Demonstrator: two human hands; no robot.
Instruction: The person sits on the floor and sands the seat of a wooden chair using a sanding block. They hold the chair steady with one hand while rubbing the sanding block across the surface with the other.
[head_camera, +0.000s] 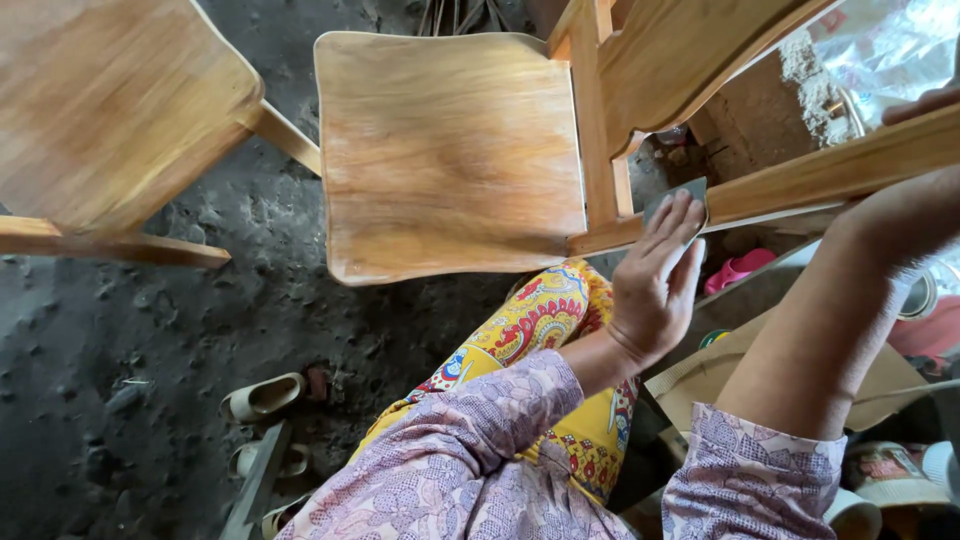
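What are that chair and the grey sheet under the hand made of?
Chair: wood, going by its visible grain and smooth, faintly glossy amber surface, possibly varnished. Grey sheet under the left hand: thin, flexible and matte, probably sandpaper, though no grit is visible.

Left hand (655, 285) and right forearm emerge bare from short lilac sleeves (500, 430) printed with a darker scale-like floral pattern. Lower garment (545, 320): bright yellow cloth with red, blue and white floral motifs. A thin band, possibly a bracelet, circles the left wrist.

Head-worn camera, looking steeply down at close range onto a wooden chair (450, 150) and dirt floor (120, 380).
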